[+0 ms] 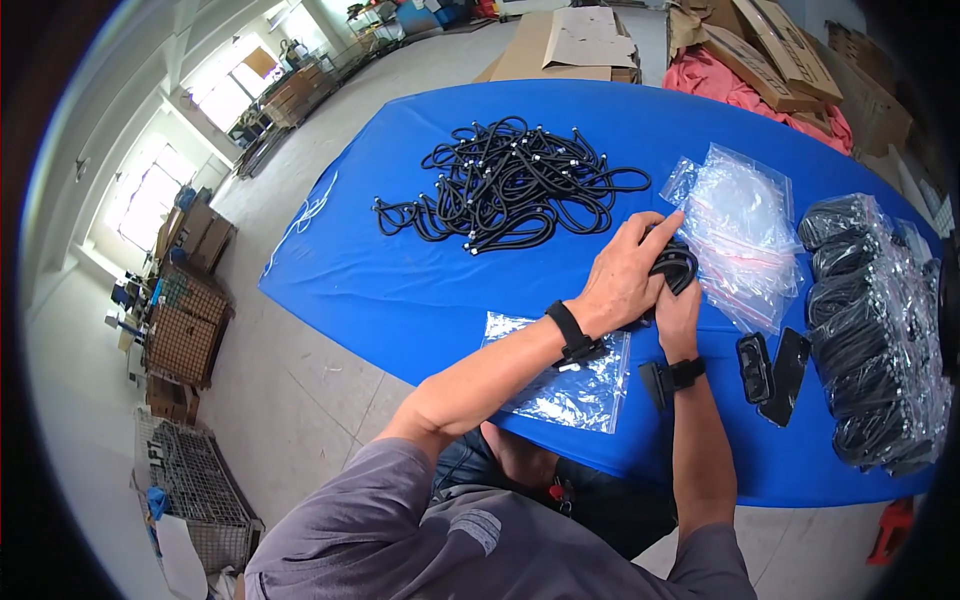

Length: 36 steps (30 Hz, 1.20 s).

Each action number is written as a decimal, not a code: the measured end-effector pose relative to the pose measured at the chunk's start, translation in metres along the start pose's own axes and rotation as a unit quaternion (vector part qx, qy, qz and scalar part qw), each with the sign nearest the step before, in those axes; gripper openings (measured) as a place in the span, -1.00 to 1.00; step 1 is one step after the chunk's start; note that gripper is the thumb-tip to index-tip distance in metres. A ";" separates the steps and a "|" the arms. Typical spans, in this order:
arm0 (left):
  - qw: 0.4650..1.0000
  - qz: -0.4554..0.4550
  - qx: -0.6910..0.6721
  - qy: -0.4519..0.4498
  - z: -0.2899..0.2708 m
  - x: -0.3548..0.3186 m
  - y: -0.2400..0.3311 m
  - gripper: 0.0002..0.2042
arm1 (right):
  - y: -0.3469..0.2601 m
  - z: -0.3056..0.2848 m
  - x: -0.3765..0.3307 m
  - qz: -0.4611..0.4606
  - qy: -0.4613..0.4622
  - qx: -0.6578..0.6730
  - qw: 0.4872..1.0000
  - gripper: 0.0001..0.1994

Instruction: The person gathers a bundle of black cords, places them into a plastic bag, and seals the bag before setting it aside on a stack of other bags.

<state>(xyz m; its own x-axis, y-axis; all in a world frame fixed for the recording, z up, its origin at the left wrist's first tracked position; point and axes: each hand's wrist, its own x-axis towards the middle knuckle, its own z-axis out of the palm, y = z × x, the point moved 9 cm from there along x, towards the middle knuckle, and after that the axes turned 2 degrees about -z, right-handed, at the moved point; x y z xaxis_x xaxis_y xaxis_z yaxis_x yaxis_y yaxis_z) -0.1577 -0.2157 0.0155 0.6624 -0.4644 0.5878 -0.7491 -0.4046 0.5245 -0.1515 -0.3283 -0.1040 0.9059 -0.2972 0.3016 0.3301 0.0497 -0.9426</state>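
Observation:
A coiled bundle of black cord [676,266] is between my two hands, beside the pile of clear zip bags [745,235]. My left hand [622,275] bends its fingers over the top of the coil. From below, my right hand [679,312] is closed around the same bundle, its fingers partly hidden. Farther off to the left lies a loose tangle of black cords [510,185] with small silvery ends. Under my left wrist, a clear plastic bag [575,400] lies flat near the table's front edge, with what look like small shiny pieces in it.
Bagged black cord bundles [865,340] form a row along the right side of the blue-covered table [340,255]. A black phone-like slab [787,378] and a small black case [755,368] lie before them. Cardboard boxes [770,60] stand behind; wire cages [190,325] are at left.

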 end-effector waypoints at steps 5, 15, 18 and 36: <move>0.997 -0.039 0.010 -0.062 0.007 0.000 -0.008 -0.29 | 0.002 0.003 -0.004 0.048 0.011 0.087 0.995 -0.79; 0.992 -0.076 -0.002 -0.103 0.003 -0.003 -0.011 -0.25 | 0.007 0.006 -0.005 0.085 0.004 0.082 0.993 -0.85; 0.998 0.023 -0.029 -0.048 -0.005 -0.002 0.015 -0.21 | 0.004 0.005 -0.004 0.026 0.011 0.097 0.995 -0.87; 0.910 -0.141 0.360 -0.152 -0.026 -0.047 -0.201 -0.68 | 0.066 -0.017 0.005 0.146 0.027 0.049 0.988 -0.85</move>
<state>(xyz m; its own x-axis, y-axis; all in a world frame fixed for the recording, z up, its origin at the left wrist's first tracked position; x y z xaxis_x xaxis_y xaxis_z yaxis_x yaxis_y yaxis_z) -0.0381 -0.0921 -0.1017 0.8785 -0.4149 0.2368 -0.4323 -0.9014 0.0247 -0.1299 -0.3429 -0.1673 0.9520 -0.3060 0.0082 0.0831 0.2325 -0.9690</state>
